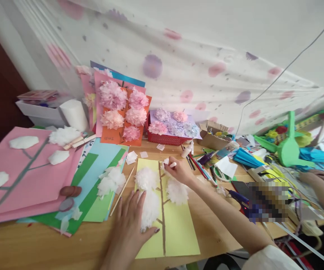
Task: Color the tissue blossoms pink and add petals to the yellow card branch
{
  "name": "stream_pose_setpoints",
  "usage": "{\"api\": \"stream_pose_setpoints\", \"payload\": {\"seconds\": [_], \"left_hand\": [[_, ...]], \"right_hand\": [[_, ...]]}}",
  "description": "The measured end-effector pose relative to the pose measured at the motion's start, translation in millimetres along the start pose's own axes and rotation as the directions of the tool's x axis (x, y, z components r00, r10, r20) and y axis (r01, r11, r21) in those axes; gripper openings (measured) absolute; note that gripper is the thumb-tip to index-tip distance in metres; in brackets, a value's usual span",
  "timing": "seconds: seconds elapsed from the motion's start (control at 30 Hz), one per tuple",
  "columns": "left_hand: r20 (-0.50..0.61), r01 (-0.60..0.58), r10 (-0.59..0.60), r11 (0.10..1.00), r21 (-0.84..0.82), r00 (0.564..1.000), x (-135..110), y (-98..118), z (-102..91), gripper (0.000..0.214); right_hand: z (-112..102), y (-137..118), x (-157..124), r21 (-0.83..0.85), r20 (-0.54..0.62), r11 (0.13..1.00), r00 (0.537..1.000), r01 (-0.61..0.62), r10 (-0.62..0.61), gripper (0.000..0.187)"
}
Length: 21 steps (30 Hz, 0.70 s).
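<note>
My left hand (132,221) rests with fingers spread on yellow paper (181,232), at the edge of the white tissue-paper flowers (150,210). The paper carries a brown drawn stem (163,225) with short side branches. Another white tissue flower (145,178) sits upper left of the stem, and one more white flower (177,191) lies to its right. Near the top of the stem, my right hand (180,170) is closed in a pinch on a small white piece (166,162); its exact kind is unclear. A thin wooden stick (122,191) lies left of the paper.
Pink paper (38,180) with a drawn branch covers the left side. Finished flower pictures (125,112) lean at the back, beside a red basket (164,138). Pencils (206,172), a blue glue gun (240,198) and a green plastic thing (288,150) lie rightward. Another person's hands (316,180) are far right.
</note>
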<state>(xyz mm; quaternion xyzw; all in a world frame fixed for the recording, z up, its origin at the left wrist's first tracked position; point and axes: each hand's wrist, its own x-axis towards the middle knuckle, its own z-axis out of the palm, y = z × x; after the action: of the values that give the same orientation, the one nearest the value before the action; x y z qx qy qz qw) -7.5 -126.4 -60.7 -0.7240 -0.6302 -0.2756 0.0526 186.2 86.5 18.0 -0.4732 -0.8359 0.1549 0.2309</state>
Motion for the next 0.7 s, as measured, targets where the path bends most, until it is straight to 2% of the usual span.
{"api": "stream_pose_setpoints", "payload": {"seconds": [0.1, 0.23, 0.33, 0.47, 0.57, 0.7], "left_hand": [[0.032, 0.030, -0.029, 0.999, -0.025, 0.999, 1, 3, -3.9, 0.094], [0.065, 0.070, -0.065, 0.995, -0.071, 0.996, 2, 6, -7.9, 0.101], [0.076, 0.080, -0.074, 0.993, -0.083, 0.994, 3, 7, -8.5, 0.108], [0.073, 0.101, -0.095, 0.992, -0.080, 0.993, 2, 9, -7.3, 0.110], [0.068, 0.112, -0.106, 0.990, -0.086, 0.992, 1, 9, -6.7, 0.107], [0.051, 0.112, -0.107, 0.989, -0.099, 0.993, 0, 9, -6.0, 0.104]], "right_hand": [[2, -3, -2, -0.019, -0.030, 1.000, 1.000, -0.006, 0.005, 0.028], [5, -5, 1, -0.046, 0.009, 0.999, 1.000, 0.018, -0.017, 0.028], [7, -8, 6, -0.076, -0.012, 0.997, 1.000, 0.011, -0.012, 0.029], [7, -13, 13, -0.099, 0.057, 0.994, 0.997, 0.055, -0.050, 0.025], [6, -15, 20, -0.133, 0.056, 0.990, 0.998, 0.049, -0.042, 0.023], [4, -16, 31, -0.159, 0.149, 0.984, 0.987, 0.079, -0.056, 0.019]]}}
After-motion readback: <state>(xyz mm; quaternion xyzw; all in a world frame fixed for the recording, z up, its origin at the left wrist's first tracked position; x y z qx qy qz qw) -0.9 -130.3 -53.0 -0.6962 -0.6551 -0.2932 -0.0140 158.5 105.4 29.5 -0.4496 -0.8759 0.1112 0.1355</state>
